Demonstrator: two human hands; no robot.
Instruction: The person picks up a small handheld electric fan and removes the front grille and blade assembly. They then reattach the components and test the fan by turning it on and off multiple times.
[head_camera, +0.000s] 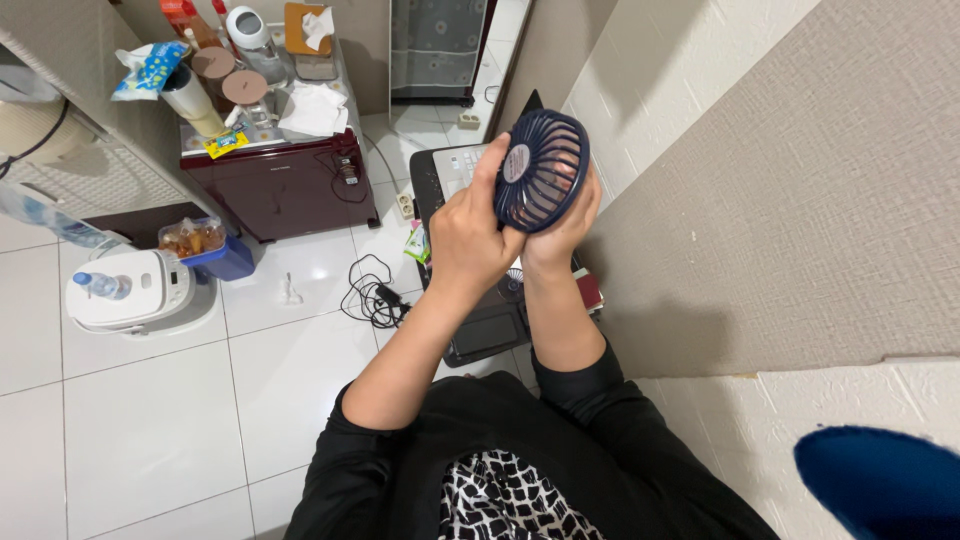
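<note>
Black sleeves (560, 440) and a black-and-white patterned cloth (505, 500) fill the bottom of the view, closest of all, with a dark blue rounded shape (880, 480) at 4 o'clock that I cannot identify. From there both forearms rise toward 12 o'clock, lifting a small navy fan (541, 170) up in front of the face, well off the floor.

The left hand (470, 240) wraps the fan's left edge, thumb pressed up along the rim of the grille, apparently to steady it. The right hand (565, 225) cups it from behind and below, fingers closed around the back of the housing; so both hands are shut firmly on the fan, grille turned toward the viewer, probably so its front can be looked at closely.

Below the hands, at about 6 o'clock from the fan, a dark flat machine (480, 320) sits on the white tiled floor (150, 420) against the wall. A tangle of black cable (375, 295) lies at 9 o'clock from it. Farther off, at 9 o'clock, stands a white rice cooker (130, 290) with a water bottle (100, 285) on its lid, and at 11 o'clock a maroon cabinet (290, 180) crowded with jars and tissues.
</note>
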